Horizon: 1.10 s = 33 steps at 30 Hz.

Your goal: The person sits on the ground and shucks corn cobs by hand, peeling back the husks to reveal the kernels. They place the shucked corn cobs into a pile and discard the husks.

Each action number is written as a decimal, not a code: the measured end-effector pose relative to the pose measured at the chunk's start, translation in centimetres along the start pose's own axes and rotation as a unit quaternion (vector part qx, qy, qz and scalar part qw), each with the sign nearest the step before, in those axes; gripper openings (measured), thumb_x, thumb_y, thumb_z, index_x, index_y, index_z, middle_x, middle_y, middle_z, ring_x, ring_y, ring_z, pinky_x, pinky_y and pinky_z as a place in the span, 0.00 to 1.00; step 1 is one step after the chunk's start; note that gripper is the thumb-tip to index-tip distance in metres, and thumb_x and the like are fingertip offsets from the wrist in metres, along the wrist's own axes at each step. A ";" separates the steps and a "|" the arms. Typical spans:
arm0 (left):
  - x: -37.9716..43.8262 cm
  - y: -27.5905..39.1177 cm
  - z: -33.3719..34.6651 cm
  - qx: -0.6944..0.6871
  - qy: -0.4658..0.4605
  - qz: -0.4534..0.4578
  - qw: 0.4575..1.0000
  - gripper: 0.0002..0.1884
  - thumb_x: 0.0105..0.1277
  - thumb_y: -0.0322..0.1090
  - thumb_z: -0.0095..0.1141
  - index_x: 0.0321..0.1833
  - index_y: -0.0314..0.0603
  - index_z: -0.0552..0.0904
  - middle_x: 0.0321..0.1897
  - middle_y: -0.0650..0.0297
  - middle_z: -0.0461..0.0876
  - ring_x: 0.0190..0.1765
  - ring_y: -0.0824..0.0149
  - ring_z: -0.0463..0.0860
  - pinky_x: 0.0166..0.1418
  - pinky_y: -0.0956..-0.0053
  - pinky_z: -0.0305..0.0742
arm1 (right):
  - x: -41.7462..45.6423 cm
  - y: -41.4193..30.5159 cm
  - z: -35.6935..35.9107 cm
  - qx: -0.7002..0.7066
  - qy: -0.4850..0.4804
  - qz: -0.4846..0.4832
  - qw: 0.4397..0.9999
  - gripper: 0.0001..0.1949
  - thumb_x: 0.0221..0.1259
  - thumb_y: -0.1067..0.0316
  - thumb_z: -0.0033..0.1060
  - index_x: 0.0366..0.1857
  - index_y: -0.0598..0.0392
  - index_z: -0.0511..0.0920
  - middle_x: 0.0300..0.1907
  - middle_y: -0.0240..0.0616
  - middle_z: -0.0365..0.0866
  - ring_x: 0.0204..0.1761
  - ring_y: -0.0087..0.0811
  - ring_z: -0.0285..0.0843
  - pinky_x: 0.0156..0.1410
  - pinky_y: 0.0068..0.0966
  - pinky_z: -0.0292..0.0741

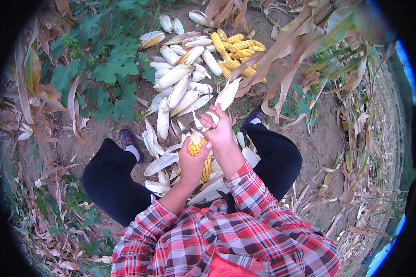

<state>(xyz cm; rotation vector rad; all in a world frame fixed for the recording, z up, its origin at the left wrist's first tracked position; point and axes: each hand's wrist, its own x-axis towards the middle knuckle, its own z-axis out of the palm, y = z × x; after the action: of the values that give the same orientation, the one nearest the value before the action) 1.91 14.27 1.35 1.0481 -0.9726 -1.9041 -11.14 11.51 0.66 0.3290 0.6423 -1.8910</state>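
My left hand is closed around a yellow ear of corn, whose pale end points up and away from me. Just beyond it, to the right, my right hand grips pale corn husk, with leaves sticking out past the fingers. Below my hands another bare yellow ear shows, partly hidden by my left hand and wrist. Loose husks lie on the ground between my legs. Ahead is a pile of ears in their husks, with a heap of husked yellow ears touching its right side.
Broad-leaved green plants grow at the upper left. Dry corn stalks and leaves lean in from the upper right, above the bare soil. My shod feet stand on either side of the husks. More dry leaves litter the ground at both sides.
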 end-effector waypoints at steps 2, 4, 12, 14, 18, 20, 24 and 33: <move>1.5 0.5 -0.6 -0.095 0.055 -0.046 0.993 0.13 0.66 0.40 0.63 0.43 0.40 0.77 0.31 0.71 0.76 0.33 0.78 0.73 0.38 0.80 0.71 | 0.8 0.1 -2.4 -0.325 -0.008 -0.021 0.946 0.17 0.69 0.49 0.53 0.34 0.55 0.72 0.24 0.35 0.70 0.20 0.27 0.66 0.28 0.24 0.67; 3.7 2.2 -2.4 -0.077 0.064 -0.050 0.994 0.13 0.68 0.44 0.61 0.42 0.42 0.76 0.30 0.71 0.76 0.30 0.77 0.74 0.36 0.79 0.72 | 2.1 -0.6 -6.9 -0.715 -0.065 -0.001 0.696 0.22 0.65 0.44 0.56 0.41 0.58 0.75 0.35 0.45 0.79 0.32 0.39 0.78 0.39 0.34 0.75; 9.3 6.1 -5.4 -0.003 0.011 -0.159 0.987 0.24 0.72 0.55 0.48 0.52 0.37 0.75 0.41 0.62 0.76 0.44 0.69 0.77 0.48 0.70 0.74 | -1.5 2.9 -2.9 -0.498 -0.259 0.151 0.814 0.36 0.59 0.49 0.67 0.65 0.58 0.61 0.55 0.48 0.74 0.53 0.38 0.77 0.59 0.33 0.74; 10.8 6.3 -4.9 0.137 -0.016 -0.069 0.988 0.23 0.71 0.45 0.53 0.59 0.33 0.73 0.50 0.59 0.77 0.50 0.68 0.76 0.55 0.69 0.71 | 0.3 3.7 -3.1 -0.428 -0.174 0.217 0.860 0.24 0.62 0.59 0.66 0.55 0.55 0.66 0.41 0.37 0.76 0.37 0.27 0.80 0.43 0.25 0.79; 14.3 11.1 -5.5 0.155 -0.028 0.020 0.987 0.15 0.69 0.34 0.55 0.55 0.34 0.78 0.50 0.60 0.80 0.51 0.72 0.76 0.57 0.73 0.72 | 8.2 -1.7 -4.1 -0.475 0.024 0.216 0.853 0.19 0.64 0.54 0.63 0.45 0.58 0.71 0.28 0.38 0.78 0.26 0.28 0.79 0.25 0.24 0.77; 15.5 11.3 -7.9 0.084 0.053 -0.021 0.995 0.09 0.70 0.33 0.53 0.49 0.38 0.79 0.42 0.63 0.80 0.43 0.73 0.79 0.47 0.75 0.77 | 13.6 -5.7 -3.5 -0.478 0.055 0.177 0.858 0.18 0.65 0.52 0.60 0.43 0.57 0.71 0.26 0.40 0.78 0.23 0.29 0.78 0.23 0.24 0.76; 16.0 11.1 -8.3 0.033 0.083 -0.065 0.994 0.06 0.71 0.32 0.52 0.44 0.39 0.78 0.38 0.64 0.80 0.37 0.73 0.79 0.42 0.75 0.78 | 22.2 -14.5 0.6 -0.396 0.091 -0.051 0.912 0.16 0.71 0.52 0.50 0.46 0.56 0.71 0.33 0.39 0.79 0.32 0.30 0.79 0.36 0.26 0.80; 15.0 10.6 -11.5 -0.019 0.118 -0.114 0.986 0.05 0.71 0.30 0.51 0.43 0.38 0.78 0.36 0.63 0.81 0.35 0.73 0.79 0.41 0.75 0.77 | 29.3 1.5 -7.3 -0.663 0.110 0.137 0.727 0.31 0.61 0.43 0.61 0.50 0.67 0.72 0.40 0.47 0.79 0.35 0.35 0.80 0.39 0.33 0.81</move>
<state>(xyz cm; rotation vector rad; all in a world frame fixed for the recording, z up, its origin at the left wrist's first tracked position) 8.78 -6.28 1.31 1.3757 -0.7035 -1.9138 -21.99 -7.16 -20.43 -0.3006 1.7963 -0.7319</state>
